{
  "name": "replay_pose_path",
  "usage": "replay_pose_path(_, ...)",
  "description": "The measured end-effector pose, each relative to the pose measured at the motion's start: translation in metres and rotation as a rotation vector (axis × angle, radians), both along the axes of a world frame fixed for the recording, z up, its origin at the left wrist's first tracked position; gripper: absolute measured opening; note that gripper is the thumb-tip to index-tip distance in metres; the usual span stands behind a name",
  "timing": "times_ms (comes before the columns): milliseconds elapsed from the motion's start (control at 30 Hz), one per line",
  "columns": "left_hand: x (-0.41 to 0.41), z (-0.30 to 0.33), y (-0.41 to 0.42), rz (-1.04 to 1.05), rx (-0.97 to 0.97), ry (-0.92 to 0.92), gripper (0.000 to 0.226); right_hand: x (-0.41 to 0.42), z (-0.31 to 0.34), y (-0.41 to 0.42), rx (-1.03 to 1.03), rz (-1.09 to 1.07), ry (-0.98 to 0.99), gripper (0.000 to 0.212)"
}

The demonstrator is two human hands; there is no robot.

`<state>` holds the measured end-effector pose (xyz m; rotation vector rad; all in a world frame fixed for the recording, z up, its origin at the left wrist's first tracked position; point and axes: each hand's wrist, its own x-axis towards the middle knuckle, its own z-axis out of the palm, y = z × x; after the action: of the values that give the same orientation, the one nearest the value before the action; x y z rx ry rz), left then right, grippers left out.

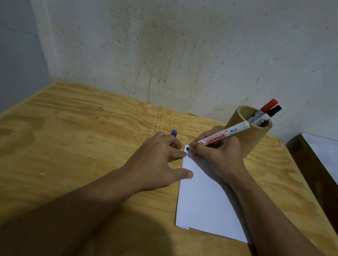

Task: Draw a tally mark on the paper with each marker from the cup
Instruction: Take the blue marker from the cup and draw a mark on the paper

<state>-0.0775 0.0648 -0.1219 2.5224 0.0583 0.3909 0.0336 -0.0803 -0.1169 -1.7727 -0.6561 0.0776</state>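
A white paper [207, 201] lies on the wooden table. My right hand [218, 155] grips a white marker [224, 134] with red lettering, and its dark tip touches the paper's far left corner. My left hand [159, 159] presses on the paper's left edge with thumb and fingers spread, and a blue cap [174, 133] sticks out from between its fingers. Behind my right hand stands a brown cup [250, 137]. It holds a red-capped marker [265, 109] and a black-capped marker [272, 112].
The plywood table [64, 134] sits in a corner against a stained wall. A dark ledge with a white surface [337, 166] runs along the right side. My head's shadow falls on the near table edge.
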Motion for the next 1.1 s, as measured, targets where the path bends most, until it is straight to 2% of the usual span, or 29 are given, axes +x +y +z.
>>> replay_pose_path(133,-0.001,0.001,0.000,0.001,0.006,-0.002,0.057,-0.001,0.001,0.000,-0.016,0.004,-0.009,0.011)
replay_pose_path(233,-0.001,0.001,0.000,-0.004,0.013,-0.010,0.056,-0.001,0.001,-0.001,0.046,-0.019,0.010,0.008)
replay_pose_path(400,0.009,0.010,0.001,0.171,-0.251,-0.237,0.041,-0.001,0.001,-0.004,0.260,-0.090,0.117,0.013)
replay_pose_path(500,0.027,0.013,0.008,0.211,-0.227,-0.176,0.040,-0.003,0.001,-0.003,0.277,-0.100,0.112,0.016)
replay_pose_path(567,0.036,0.010,0.012,0.222,-0.209,-0.156,0.025,-0.004,0.002,-0.003,0.304,-0.085,0.150,0.015)
replay_pose_path(633,0.040,0.008,0.015,0.248,-0.336,-0.182,0.014,-0.007,0.006,-0.004,0.399,-0.041,0.274,0.009)
replay_pose_path(700,0.041,0.010,0.018,0.247,-0.608,-0.175,0.013,-0.008,0.010,-0.004,0.476,-0.026,0.355,0.008)
replay_pose_path(767,0.039,0.014,0.022,0.207,-0.897,-0.158,0.016,-0.009,0.012,-0.003,0.465,-0.045,0.331,0.008)
replay_pose_path(800,0.038,0.015,0.023,0.187,-0.980,-0.151,0.017,-0.009,0.012,-0.003,0.444,-0.056,0.306,0.009)
replay_pose_path(900,0.035,0.017,0.024,0.143,-1.035,-0.134,0.015,-0.012,0.013,0.000,0.380,-0.077,0.241,0.014)
replay_pose_path(1000,0.034,0.016,0.025,0.119,-1.037,-0.127,0.013,-0.014,0.015,0.001,0.356,-0.072,0.203,0.006)
replay_pose_path(1100,0.032,0.016,0.025,0.103,-1.018,-0.111,0.013,-0.014,0.014,0.001,0.328,-0.067,0.179,0.006)
